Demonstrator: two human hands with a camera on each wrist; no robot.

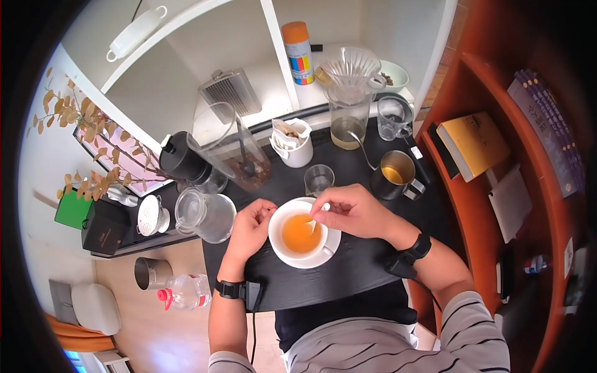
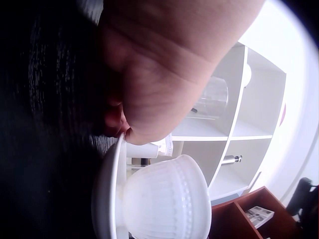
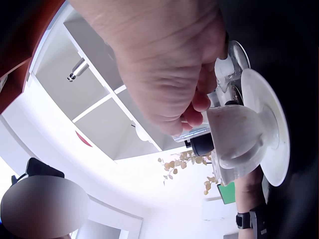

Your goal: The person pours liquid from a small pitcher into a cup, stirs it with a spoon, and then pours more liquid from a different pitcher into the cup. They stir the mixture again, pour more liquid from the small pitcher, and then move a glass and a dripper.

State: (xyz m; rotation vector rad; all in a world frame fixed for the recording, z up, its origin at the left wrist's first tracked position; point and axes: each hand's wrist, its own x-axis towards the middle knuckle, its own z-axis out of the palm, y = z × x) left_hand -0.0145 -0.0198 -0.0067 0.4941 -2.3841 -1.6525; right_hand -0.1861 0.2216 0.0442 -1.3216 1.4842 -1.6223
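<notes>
A white cup (image 1: 275, 237) of orange-yellow liquid (image 1: 301, 235) stands on a white saucer (image 1: 336, 240) near the table's front. My right hand (image 1: 356, 212) is above the cup's far right rim and pinches a white spoon (image 1: 312, 225), its lower end in the liquid. At the saucer's left edge, my left hand (image 1: 250, 230) pinches the rim; the left wrist view shows the thumb on the saucer (image 2: 106, 194) beside the ribbed cup (image 2: 172, 204). In the right wrist view the curled fingers of the right hand (image 3: 164, 64) are over the cup (image 3: 234, 132), hiding the spoon.
A small glass (image 1: 319, 179) stands just behind the cup. Left of it are a glass pitcher (image 1: 208, 216) and a moka pot (image 1: 185, 160). A steel mug (image 1: 394, 180) is to the right, with a glass server (image 1: 348, 127) behind. A white mug (image 1: 297, 152) holds a drip bag.
</notes>
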